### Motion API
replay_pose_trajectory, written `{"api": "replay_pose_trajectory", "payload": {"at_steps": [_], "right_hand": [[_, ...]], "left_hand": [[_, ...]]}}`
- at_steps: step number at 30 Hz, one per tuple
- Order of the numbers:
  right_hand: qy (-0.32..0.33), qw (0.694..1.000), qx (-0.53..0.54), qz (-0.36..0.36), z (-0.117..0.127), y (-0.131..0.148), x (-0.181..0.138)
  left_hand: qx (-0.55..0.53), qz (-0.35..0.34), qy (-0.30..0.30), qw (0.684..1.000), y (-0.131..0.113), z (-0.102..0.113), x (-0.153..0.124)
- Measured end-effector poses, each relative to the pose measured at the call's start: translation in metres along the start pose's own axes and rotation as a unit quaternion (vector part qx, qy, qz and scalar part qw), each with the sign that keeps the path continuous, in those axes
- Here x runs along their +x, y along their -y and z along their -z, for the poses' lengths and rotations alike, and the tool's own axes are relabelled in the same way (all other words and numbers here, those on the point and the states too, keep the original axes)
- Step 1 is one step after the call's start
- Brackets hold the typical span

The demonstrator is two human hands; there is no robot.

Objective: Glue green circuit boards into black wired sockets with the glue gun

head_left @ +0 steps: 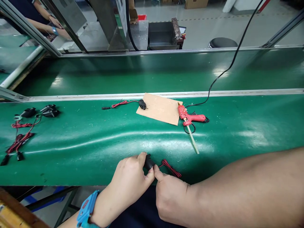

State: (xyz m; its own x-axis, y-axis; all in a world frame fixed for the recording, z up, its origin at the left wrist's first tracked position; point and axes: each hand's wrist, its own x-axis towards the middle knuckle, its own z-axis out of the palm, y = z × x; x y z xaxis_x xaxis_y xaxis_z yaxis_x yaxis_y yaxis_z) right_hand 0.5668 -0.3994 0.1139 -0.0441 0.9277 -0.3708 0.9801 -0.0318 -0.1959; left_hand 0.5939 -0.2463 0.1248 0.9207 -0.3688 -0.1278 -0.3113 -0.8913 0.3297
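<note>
Over the near edge of the green work surface, my left hand [130,175] pinches a black plastic part [148,162] between thumb and fingers. A bundled red-and-black wire [171,168] runs from that part and lies to its right. My right hand [172,196] is closed, its fingertips pressed against the lower end of the same part, beside my left thumb; what lies under those fingertips is hidden. Farther back, a red glue gun [188,116] lies on its side, a pale glue stick [193,139] poking out of its rear. Its tip touches a brown cardboard piece [161,109].
Another black part [142,104] with a wire rests on the cardboard's left edge. Several wired black parts [48,111] are grouped at the left. A black cable [231,63] rises from the glue gun to the upper right. Behind the metal frame, a co-worker's hands [58,27] show.
</note>
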Motion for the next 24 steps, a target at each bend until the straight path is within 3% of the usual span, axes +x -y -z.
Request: {"api": "replay_pose_trajectory", "payload": {"at_steps": [3, 7, 13, 24], "right_hand": [[-0.041, 0.999, -0.003, -0.021, -0.007, 0.005, 0.0], [-0.031, 0.999, -0.006, -0.006, -0.011, 0.012, -0.005], [-0.071, 0.997, -0.028, -0.023, -0.008, 0.012, -0.008], [-0.028, 0.999, -0.017, -0.031, -0.007, 0.006, 0.001]], "left_hand": [[0.005, 0.001, -0.002, 1.0, 0.001, -0.002, -0.001], [0.005, 0.007, -0.009, 1.0, 0.006, -0.002, -0.003], [-0.009, 0.007, -0.006, 1.0, 0.008, -0.001, -0.005], [-0.011, 0.008, 0.01, 1.0, 0.003, -0.003, -0.006]]}}
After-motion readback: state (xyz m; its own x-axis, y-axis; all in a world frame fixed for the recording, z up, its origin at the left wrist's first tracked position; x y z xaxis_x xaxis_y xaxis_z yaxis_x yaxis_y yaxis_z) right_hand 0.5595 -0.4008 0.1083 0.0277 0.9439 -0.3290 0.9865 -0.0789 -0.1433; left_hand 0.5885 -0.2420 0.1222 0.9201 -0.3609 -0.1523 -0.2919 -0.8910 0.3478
